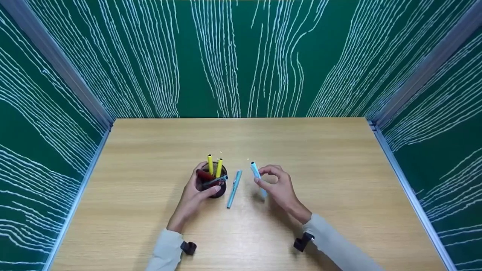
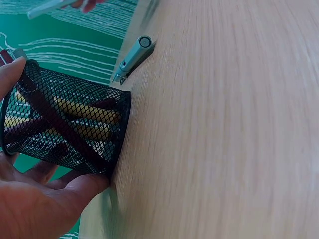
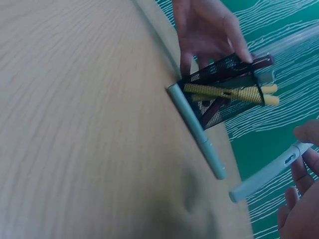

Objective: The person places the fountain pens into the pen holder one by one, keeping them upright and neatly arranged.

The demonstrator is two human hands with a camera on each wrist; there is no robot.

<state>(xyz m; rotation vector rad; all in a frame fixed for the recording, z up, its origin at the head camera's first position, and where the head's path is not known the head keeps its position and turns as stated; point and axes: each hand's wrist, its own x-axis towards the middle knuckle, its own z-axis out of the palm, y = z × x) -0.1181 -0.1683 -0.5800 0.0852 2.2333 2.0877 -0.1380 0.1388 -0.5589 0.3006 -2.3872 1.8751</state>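
A black mesh pen cup (image 2: 75, 119) stands upright on the table, and my left hand (image 1: 193, 194) grips it around its side. Inside it are two yellow pens (image 1: 215, 167), dark red pens (image 1: 204, 175) and a light blue pen (image 1: 216, 180) leaning at the rim. To the right of the cup, a second light blue pen (image 1: 234, 189) lies on the table. Between thumb and fingers, my right hand (image 1: 278, 188) pinches a third light blue pen (image 3: 269, 173), held tilted above the tabletop.
The wooden table (image 1: 324, 150) extends around both hands. Green panels with white wavy lines (image 1: 214, 56) enclose it at the back and sides, with metal posts (image 1: 56, 56) at the corners. A dark wrist camera (image 1: 303, 241) sits on each sleeve.
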